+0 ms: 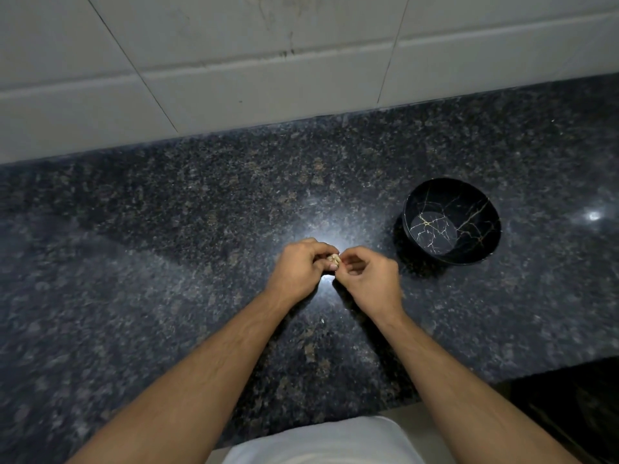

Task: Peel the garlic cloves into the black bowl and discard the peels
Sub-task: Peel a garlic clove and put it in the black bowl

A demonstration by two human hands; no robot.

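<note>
Surface: dark speckled granite counter (167, 229), its near edge running just in front of the person's white garment (321, 440); broad bare stone lies left of the hands.
Peel scrap: one small pale fleck (322, 320) on the stone between the forearms.
Left hand (298, 266): fingers curled round the garlic (334, 259), held just above the counter.
Right hand (365, 276): thumb and fingertips pinching at the garlic's right side (the two hands touch there).
Black bowl (482, 244): one, gold-veined, upright, near the right hand to the right and farther back; no cloves visible inside.
Far edge: counter meets pale tiled wall (234, 61).
Writing: none legible.
</note>
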